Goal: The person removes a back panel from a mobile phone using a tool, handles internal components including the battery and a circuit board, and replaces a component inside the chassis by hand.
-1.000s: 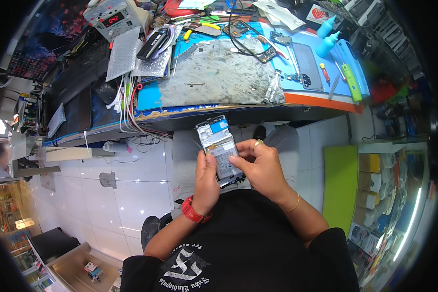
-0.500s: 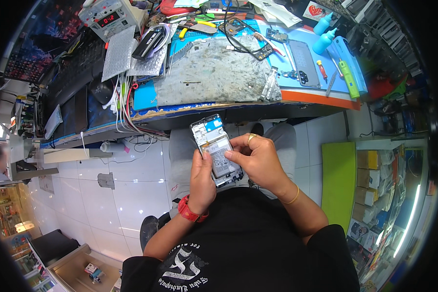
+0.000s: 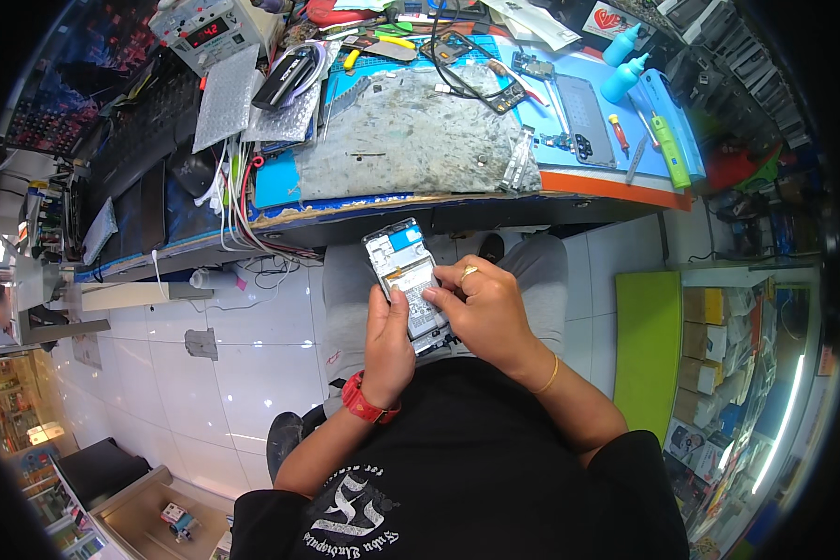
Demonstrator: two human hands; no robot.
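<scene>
Just short of the bench [image 3: 532, 213], I am watching from afar as an opened phone [image 3: 406, 266] is hovering over the lap [image 3: 543, 280], its blue-patched end pointing benchward. The left hand [image 3: 388, 347] is curling around the phone's left side and holding it, thumb lying along the edge. The right hand [image 3: 488, 313] is bending half closed at the opposite side, thumb hovering at the battery [image 3: 421, 315]; whether it is gripping anything, I cannot tell. Compared with a second ago, that hand is reaching farther left over the phone, and the battery is gleaming whiter. Atop the bench, the stained grey mat [image 3: 420, 140] is lying as before.
</scene>
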